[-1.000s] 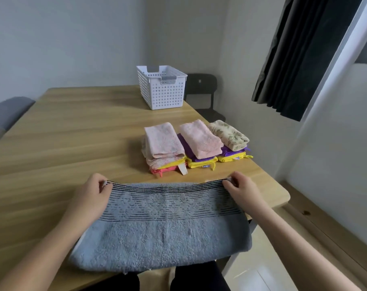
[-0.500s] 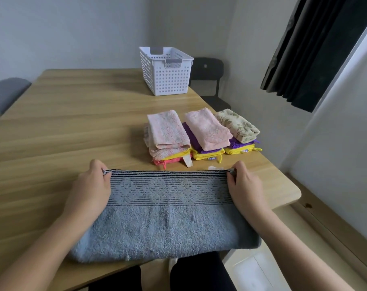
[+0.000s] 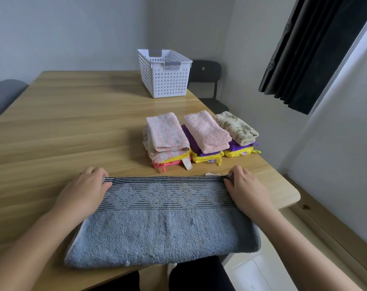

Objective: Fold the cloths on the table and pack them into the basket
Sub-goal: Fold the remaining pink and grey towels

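Note:
A grey towel (image 3: 161, 229) with a dark striped, diamond-patterned band lies folded at the table's near edge. My left hand (image 3: 84, 191) pinches its far left corner and my right hand (image 3: 246, 190) pinches its far right corner, both down on the table. Behind the towel stand three stacks of folded cloths: a pink one (image 3: 167, 133) on yellow and coral, a pink one (image 3: 206, 131) on purple and yellow, and a leaf-print one (image 3: 237, 128) on purple and yellow. The white perforated basket (image 3: 166, 80) stands at the far side, and no cloth shows above its rim.
The wooden table (image 3: 73, 127) has its right edge just past the cloth stacks and its near edge under the towel. A black chair (image 3: 206, 80) stands behind the basket, a grey chair (image 3: 4, 95) at far left. A dark curtain (image 3: 317, 49) hangs at right.
Both hands have carried the towel's striped edge forward and down onto the table, closer to the cloth stacks. The view has tilted down slightly.

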`<action>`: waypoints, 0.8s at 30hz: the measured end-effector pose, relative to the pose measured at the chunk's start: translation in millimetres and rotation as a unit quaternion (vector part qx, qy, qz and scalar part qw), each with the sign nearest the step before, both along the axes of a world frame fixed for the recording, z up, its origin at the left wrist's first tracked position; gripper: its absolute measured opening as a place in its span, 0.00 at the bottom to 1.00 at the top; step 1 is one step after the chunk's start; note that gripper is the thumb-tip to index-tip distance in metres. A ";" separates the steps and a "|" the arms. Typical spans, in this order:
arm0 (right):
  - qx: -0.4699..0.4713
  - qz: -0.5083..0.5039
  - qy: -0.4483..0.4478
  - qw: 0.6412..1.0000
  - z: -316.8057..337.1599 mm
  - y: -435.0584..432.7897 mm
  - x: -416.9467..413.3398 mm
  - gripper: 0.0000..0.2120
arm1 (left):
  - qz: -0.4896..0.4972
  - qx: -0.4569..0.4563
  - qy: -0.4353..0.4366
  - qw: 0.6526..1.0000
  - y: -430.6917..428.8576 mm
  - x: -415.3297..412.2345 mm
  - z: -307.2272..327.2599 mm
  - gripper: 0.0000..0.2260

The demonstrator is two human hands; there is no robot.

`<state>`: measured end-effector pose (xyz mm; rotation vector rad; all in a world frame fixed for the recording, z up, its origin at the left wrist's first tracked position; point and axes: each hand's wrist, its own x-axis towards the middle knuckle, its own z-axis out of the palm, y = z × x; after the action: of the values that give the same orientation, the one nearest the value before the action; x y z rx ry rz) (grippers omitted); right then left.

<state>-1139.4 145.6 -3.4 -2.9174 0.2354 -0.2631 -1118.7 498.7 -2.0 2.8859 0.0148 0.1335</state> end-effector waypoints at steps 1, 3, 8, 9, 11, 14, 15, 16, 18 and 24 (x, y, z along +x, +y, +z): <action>0.012 0.004 0.026 1.000 2.0 -5.0 2.6 0.13 | -0.011 0.003 0.024 1.000 3.4 2.7 2.3 0.13; 0.021 0.005 0.095 0.995 10.5 -13.2 6.3 0.15 | -0.029 -0.001 0.067 0.997 6.5 5.6 10.1 0.12; 0.178 0.029 0.122 0.976 30.9 -19.5 5.9 0.13 | 0.007 -0.228 0.099 0.968 8.1 13.5 16.3 0.06; 0.270 0.017 0.097 0.958 30.7 -17.9 5.6 0.10 | 0.036 -0.291 0.090 0.952 5.1 16.5 13.2 0.08; 0.432 -0.037 0.043 0.900 25.2 -9.6 6.2 0.08 | 0.092 -0.366 0.056 0.924 -7.9 20.8 7.4 0.13; 0.388 -0.072 -0.060 0.917 12.6 4.7 8.1 0.11 | 0.125 -0.235 -0.059 0.962 -28.7 19.1 3.0 0.14; 0.325 -0.072 -0.087 0.939 10.6 7.4 8.3 0.11 | 0.125 -0.175 -0.098 0.972 -31.9 16.5 2.5 0.13; 0.268 -0.068 -0.105 0.955 8.9 7.9 9.0 0.11 | 0.118 -0.126 -0.128 0.977 -33.7 13.9 2.2 0.12; 0.202 -0.060 -0.111 0.971 7.0 6.5 12.0 0.12 | 0.090 -0.063 -0.147 0.983 -32.5 12.9 -1.4 0.12; 0.047 -0.066 -0.037 0.996 9.8 11.4 18.4 0.17 | 0.105 -0.010 -0.088 0.990 -35.8 20.8 4.5 0.15</action>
<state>-1121.0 157.0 6.4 -2.7968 0.4184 -0.3702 -1097.9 462.9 2.5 2.8349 0.2865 0.4248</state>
